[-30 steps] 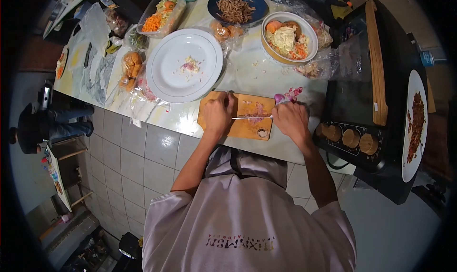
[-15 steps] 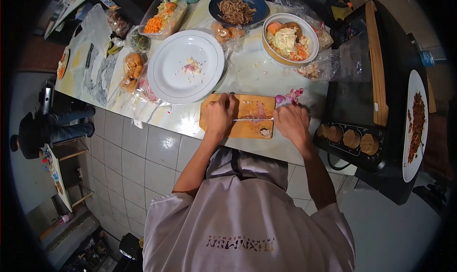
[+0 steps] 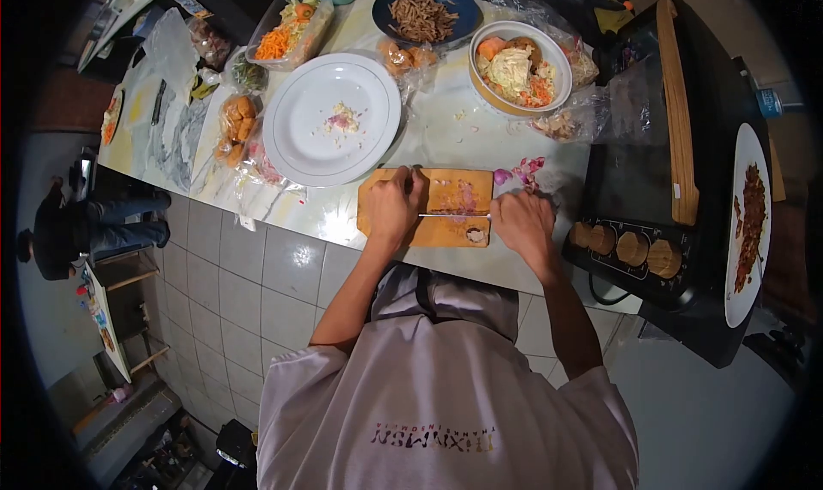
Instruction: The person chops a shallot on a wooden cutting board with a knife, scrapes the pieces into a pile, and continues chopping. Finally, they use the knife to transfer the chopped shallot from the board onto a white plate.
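A wooden cutting board (image 3: 446, 234) lies near the counter's front edge, with chopped reddish bits (image 3: 463, 200) on it. A thin knife blade (image 3: 454, 216) spans the board from side to side. My right hand (image 3: 521, 224) is closed at the blade's right end, by the board's right edge; the handle is hidden in it. Over the board's left part, my left hand (image 3: 394, 205) is closed at the blade's other end. Purple onion pieces (image 3: 523, 173) lie just beyond my right hand. Behind the board is a white plate (image 3: 291, 130) with small chopped bits in its middle.
At the back stand a blue bowl (image 3: 467, 12) of brown strips, a round tub (image 3: 563, 74) of vegetables and a plastic box (image 3: 279, 44) of shredded vegetables. A black oven (image 3: 626, 173) is on the right. Far left, a person (image 3: 64, 233) stands.
The view has shifted very slightly. Both hands stay at the two ends of the blade, and the far-left person's arm has moved.
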`<action>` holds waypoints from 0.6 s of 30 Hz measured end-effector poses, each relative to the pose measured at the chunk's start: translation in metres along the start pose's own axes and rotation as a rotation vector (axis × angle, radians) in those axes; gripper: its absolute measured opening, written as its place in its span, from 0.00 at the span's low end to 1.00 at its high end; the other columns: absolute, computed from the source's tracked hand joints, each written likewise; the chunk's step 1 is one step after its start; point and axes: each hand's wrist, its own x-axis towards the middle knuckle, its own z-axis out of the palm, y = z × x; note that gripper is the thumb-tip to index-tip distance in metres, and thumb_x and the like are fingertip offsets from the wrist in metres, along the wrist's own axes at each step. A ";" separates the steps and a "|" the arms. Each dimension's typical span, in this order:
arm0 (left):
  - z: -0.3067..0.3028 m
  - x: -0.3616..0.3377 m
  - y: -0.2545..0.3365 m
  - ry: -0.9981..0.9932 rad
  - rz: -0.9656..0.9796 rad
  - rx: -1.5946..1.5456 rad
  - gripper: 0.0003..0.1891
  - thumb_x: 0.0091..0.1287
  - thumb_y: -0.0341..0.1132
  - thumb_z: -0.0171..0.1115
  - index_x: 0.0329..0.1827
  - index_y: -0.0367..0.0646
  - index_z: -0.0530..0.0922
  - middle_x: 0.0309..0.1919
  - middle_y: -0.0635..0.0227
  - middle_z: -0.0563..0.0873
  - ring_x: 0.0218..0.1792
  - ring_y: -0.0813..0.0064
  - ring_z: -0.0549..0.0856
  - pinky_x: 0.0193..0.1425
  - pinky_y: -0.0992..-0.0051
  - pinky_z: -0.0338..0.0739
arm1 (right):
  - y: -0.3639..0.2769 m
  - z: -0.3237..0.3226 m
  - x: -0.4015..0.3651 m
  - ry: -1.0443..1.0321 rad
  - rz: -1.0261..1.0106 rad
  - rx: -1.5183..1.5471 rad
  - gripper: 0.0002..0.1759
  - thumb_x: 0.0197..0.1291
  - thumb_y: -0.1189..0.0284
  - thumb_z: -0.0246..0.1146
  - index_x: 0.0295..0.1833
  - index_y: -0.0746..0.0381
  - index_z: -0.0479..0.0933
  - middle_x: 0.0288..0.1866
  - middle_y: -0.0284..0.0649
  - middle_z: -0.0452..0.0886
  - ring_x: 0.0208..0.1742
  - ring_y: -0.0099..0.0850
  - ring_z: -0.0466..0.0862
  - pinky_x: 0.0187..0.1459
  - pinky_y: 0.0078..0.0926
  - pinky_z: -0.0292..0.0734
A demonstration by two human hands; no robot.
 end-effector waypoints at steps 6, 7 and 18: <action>-0.007 0.002 0.007 -0.040 -0.027 0.006 0.11 0.64 0.38 0.61 0.27 0.40 0.77 0.15 0.53 0.80 0.19 0.52 0.81 0.26 0.58 0.74 | -0.008 -0.018 0.000 -0.046 0.022 0.007 0.22 0.61 0.63 0.51 0.25 0.65 0.82 0.25 0.54 0.81 0.27 0.50 0.83 0.35 0.45 0.78; -0.009 0.002 0.008 -0.044 -0.028 0.008 0.11 0.64 0.38 0.61 0.27 0.40 0.77 0.15 0.53 0.80 0.19 0.52 0.81 0.26 0.58 0.74 | -0.011 -0.019 -0.003 -0.062 0.027 -0.011 0.22 0.61 0.63 0.51 0.25 0.65 0.82 0.25 0.54 0.81 0.27 0.50 0.83 0.35 0.45 0.78; -0.017 0.006 0.016 -0.065 0.015 0.105 0.12 0.63 0.40 0.61 0.27 0.40 0.79 0.20 0.49 0.81 0.24 0.48 0.82 0.32 0.56 0.75 | -0.004 -0.004 0.000 -0.060 0.025 0.043 0.22 0.62 0.62 0.51 0.24 0.66 0.81 0.25 0.54 0.81 0.27 0.49 0.83 0.34 0.45 0.77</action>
